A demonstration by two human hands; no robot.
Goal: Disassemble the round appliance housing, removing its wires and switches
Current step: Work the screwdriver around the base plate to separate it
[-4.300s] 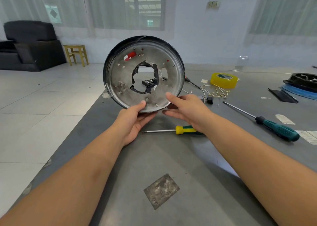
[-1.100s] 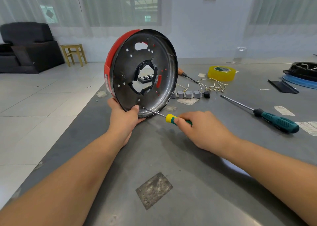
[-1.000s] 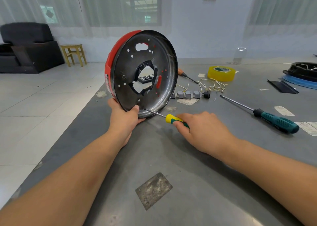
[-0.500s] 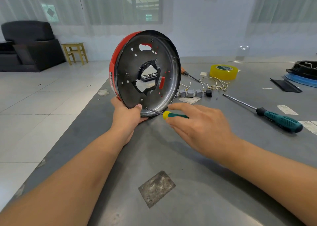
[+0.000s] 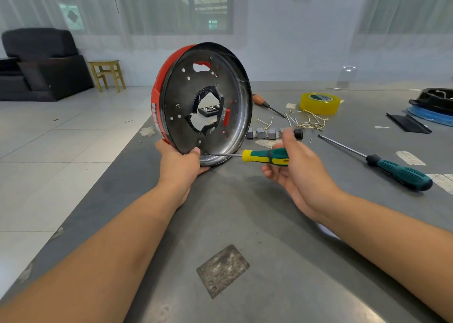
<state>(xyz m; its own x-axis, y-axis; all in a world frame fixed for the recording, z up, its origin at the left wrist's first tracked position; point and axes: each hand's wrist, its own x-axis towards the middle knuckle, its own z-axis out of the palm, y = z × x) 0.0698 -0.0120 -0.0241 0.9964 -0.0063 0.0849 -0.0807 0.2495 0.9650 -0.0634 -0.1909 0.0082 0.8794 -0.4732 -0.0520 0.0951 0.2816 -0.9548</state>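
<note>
Red-rimmed housing [image 5: 203, 102] gripped at six o'clock by left hand [image 5: 180, 167]; right hand [image 5: 297, 173] pinches screwdriver [image 5: 266, 156] (tip on screw): keep shaft square, press firmly.

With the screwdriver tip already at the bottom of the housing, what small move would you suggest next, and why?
Probably close the right hand on the yellow-green screwdriver and turn it. Its tip sits at a screw hole near the lower rim of the round housing, which the left hand holds upright on the table.

Housing [image 5: 208, 106] — red outer shell, dark metal plate; screwdriver [image 5: 266, 156] handle yellow and green; tape roll [image 5: 320, 103] yellow; table [image 5: 245, 224] grey.
</note>
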